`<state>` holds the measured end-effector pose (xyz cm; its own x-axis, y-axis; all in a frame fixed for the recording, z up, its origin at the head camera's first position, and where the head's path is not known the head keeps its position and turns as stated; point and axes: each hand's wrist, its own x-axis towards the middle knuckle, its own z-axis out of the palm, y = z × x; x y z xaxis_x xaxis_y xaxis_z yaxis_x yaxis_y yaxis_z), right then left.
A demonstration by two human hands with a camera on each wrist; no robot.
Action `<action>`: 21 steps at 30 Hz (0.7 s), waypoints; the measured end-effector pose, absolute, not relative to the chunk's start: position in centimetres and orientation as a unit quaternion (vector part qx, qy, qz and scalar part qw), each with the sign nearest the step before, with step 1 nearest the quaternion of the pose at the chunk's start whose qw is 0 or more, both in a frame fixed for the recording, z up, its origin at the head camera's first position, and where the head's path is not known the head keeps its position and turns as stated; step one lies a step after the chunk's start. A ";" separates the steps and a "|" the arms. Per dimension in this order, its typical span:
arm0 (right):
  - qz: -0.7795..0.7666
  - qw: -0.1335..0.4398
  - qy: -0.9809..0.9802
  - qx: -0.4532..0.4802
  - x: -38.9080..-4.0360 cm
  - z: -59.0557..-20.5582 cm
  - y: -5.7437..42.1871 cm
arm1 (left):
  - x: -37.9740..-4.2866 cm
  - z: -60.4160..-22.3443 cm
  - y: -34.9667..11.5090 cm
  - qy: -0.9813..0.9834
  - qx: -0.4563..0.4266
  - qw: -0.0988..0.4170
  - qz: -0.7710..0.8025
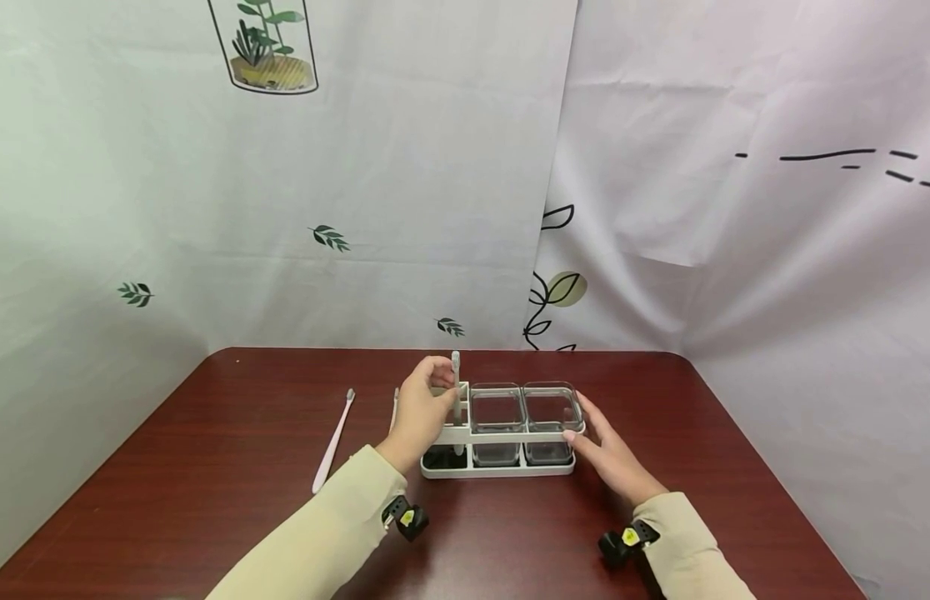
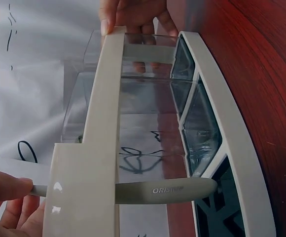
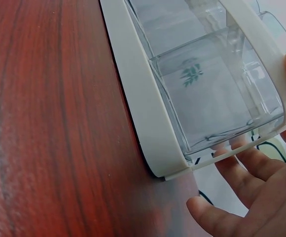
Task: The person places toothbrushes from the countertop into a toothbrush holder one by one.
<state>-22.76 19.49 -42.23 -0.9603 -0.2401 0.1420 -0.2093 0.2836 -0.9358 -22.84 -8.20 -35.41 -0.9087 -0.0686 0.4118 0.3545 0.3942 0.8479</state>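
Note:
A white toothbrush holder point(image 1: 502, 472) with two clear cups point(image 1: 497, 408) stands on the table. Between thumb and fingers my left hand point(image 1: 423, 406) pinches a grey toothbrush point(image 2: 165, 191) by its neck, bristles up. Its handle passes down through the holder's left slot section, with the lower end close to the dark base; whether it touches is unclear. My right hand point(image 1: 611, 454) grips the holder's right end, thumb on the upper rail point(image 3: 268, 49) and the other fingers around the side and back.
A pink toothbrush point(image 1: 333, 442) lies on the dark red table point(image 1: 232, 467), left of the holder. Another toothbrush point(image 1: 395, 408) shows partly behind my left hand. A pale printed curtain point(image 1: 435, 167) hangs behind the table.

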 end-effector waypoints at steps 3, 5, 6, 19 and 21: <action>-0.581 0.010 0.802 -0.140 -22.7 -42.2 19.5 | -22.9 -35.6 -8.1 -0.815 -0.090 0.185 -0.541; -0.579 0.008 0.803 -0.140 -22.8 -42.3 19.5 | -22.9 -35.6 -8.0 -0.818 -0.091 0.181 -0.539; -0.578 0.007 0.804 -0.141 -22.8 -42.3 19.5 | -22.9 -35.7 -8.0 -0.818 -0.092 0.180 -0.538; -0.580 0.012 0.802 -0.141 -23.0 -42.5 19.5 | -23.2 -36.0 -7.7 -0.825 -0.111 0.173 -0.526; -0.580 0.013 0.802 -0.141 -22.9 -42.5 19.4 | -23.2 -35.9 -7.6 -0.826 -0.112 0.172 -0.525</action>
